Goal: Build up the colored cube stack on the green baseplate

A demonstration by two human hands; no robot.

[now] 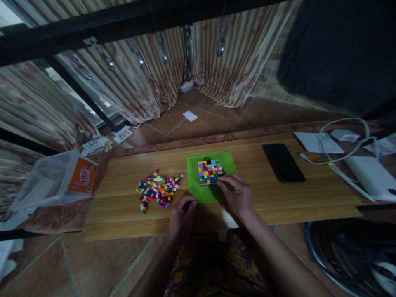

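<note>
A green studded baseplate [229, 162] lies on the wooden board. On it stands a square patch of small multicoloured toy bricks [210, 171], set close together. My right hand [238, 194] reaches over the baseplate, its thumb and forefinger closed at the near right corner of the patch; whatever they pinch is hidden. By the near left corner of the baseplate rests my left hand [183, 212], fingers curled and tips together, and I cannot see what is in them. Left of the baseplate spreads a loose pile of toy bricks [159, 189] in many colours.
A black phone [284, 163] lies on the right of the wooden board [123, 225]. Beyond it are white cables [335, 159] and a white device [373, 177]. A clear plastic box [49, 177] with an orange label stands left. Striped curtains [222, 62] hang behind.
</note>
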